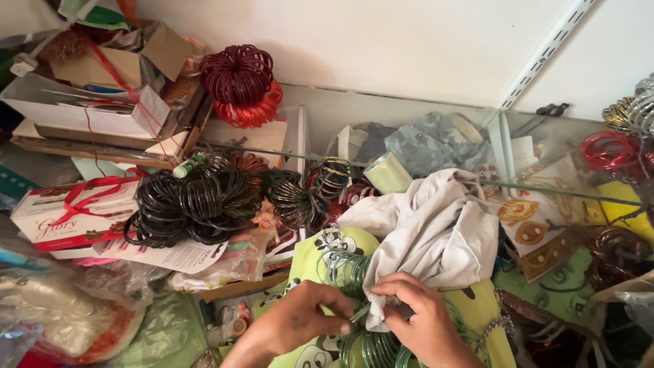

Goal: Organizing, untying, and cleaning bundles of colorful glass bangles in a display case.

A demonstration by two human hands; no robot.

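Observation:
My left hand (300,317) and my right hand (421,319) meet low in the middle of the view, both pinching thin green bangles (355,315) where they touch. More green bangles (344,269) lie in a loose bundle on a light green printed cloth (320,249). A crumpled white cloth (436,228) lies just above my right hand, and its edge hangs between my fingers.
Bundles of black bangles (187,204) sit at left beside a white box with red ribbon (71,215). Dark red and orange bangle bundles (238,82) stand on cardboard boxes at the back. Red bangles (610,150) hang at right. Plastic bags (75,307) fill the lower left.

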